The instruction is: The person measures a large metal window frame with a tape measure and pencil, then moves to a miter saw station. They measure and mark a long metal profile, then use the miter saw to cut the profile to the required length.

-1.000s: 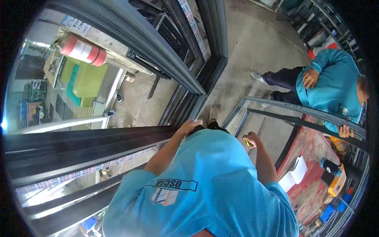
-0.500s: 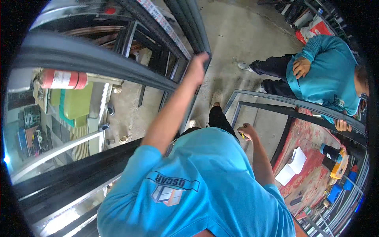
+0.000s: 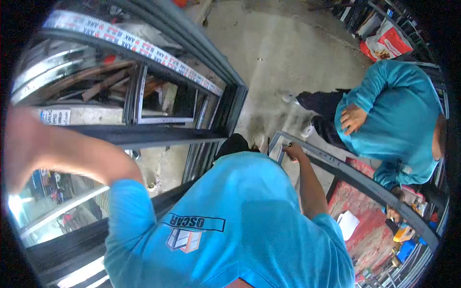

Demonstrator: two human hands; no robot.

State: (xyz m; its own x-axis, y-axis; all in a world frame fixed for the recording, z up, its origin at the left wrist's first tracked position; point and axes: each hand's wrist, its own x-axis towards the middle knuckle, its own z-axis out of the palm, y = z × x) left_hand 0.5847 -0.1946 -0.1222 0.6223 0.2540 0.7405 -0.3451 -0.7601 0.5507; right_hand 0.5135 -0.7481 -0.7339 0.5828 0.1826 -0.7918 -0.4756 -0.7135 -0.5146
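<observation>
My left hand (image 3: 24, 149) is smeared by motion at the far left rim, beside the dark bar of a large grey frame (image 3: 158, 134); its fingers cannot be made out. My right hand (image 3: 294, 151) is closed, right at the corner of a second, slimmer grey frame (image 3: 336, 163). Whether it grips that frame or a small item is hidden. This slim frame runs from near my waist out to the right rim. A strip of printed tape (image 3: 129, 42) covers one bar of the large frame.
A co-worker in a teal top (image 3: 398, 110) stands on the right, one hand on the waist. By them is a worn red table (image 3: 367, 230) with white paper (image 3: 347, 223) and tools. A red-and-white bag (image 3: 386, 42) lies at the far right. Dark profiles crowd the left.
My left hand has left the large frame's corner and swung to the far left. The slim frame has come closer to my right hand. The co-worker now leans over the table.
</observation>
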